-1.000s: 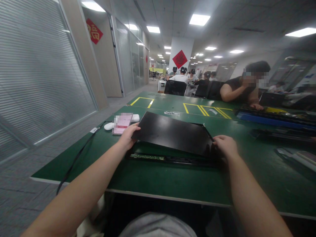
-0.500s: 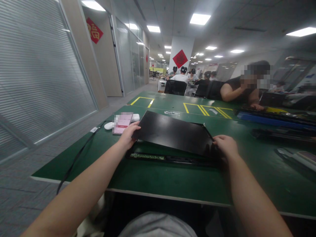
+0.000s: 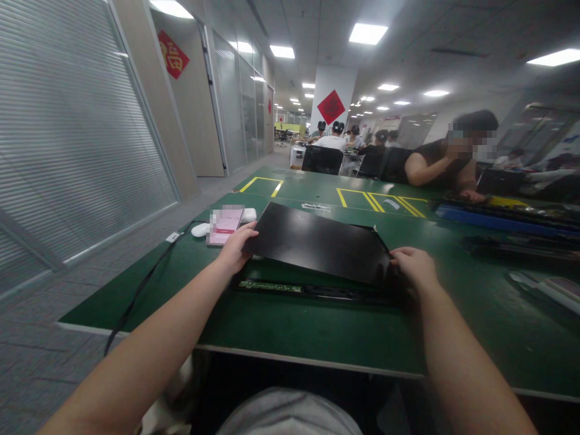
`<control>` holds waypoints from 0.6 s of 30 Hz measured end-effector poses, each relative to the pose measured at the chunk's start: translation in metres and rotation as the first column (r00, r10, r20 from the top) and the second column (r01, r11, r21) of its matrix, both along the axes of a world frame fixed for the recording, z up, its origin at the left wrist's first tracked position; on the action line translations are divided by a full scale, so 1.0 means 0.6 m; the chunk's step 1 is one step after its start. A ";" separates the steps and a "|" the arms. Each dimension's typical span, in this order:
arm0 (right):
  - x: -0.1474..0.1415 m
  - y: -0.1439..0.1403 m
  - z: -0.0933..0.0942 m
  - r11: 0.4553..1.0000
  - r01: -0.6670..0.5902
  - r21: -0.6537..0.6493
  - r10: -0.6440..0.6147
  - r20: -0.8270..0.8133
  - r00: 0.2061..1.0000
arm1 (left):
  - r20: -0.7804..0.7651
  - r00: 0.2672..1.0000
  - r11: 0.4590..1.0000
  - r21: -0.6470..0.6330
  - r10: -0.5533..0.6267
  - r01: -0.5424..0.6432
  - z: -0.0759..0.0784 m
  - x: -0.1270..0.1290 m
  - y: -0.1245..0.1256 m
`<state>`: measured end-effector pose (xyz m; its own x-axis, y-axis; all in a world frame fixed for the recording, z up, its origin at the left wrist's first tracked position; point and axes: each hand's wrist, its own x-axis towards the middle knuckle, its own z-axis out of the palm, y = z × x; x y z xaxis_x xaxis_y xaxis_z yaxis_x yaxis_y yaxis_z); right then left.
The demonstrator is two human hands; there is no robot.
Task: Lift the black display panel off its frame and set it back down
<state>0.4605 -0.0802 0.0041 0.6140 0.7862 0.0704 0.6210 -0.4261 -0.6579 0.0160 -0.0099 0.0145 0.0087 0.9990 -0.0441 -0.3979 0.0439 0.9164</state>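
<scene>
A thin, dark, glossy screen panel [image 3: 319, 241] is tilted over a black frame [image 3: 348, 295] on the green table. My left hand [image 3: 238, 246] grips the panel's left edge, thumb on top. At the right edge, my right hand [image 3: 414, 266] has its fingers closed on the panel's side; their tips are partly hidden in shadow. Along the frame's near side, a strip of green circuit board [image 3: 269, 286] is exposed. The panel covers most of the frame's inside.
Left of the panel lies a phone [image 3: 226, 225] with a lit screen, beside a white mouse-like object [image 3: 199, 231]. A black cable [image 3: 145, 281] runs off the left edge. Across the green table [image 3: 308, 335], a person [image 3: 430, 163] sits near a blue tray [image 3: 489, 217] of dark parts.
</scene>
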 end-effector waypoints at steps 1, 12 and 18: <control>0.000 0.000 -0.001 1.000 -0.004 0.002 0.004 0.003 1.000 | 0.002 1.000 1.000 0.002 -0.003 0.003 0.000 0.000 0.000; 0.003 -0.001 -0.004 1.000 -0.022 0.020 0.022 0.021 1.000 | -0.010 1.000 1.000 0.007 -0.005 0.005 0.002 -0.001 -0.003; -0.006 -0.004 0.005 1.000 0.001 -0.001 -0.001 0.018 1.000 | -0.033 0.999 0.999 0.043 0.026 -0.025 0.000 0.002 -0.004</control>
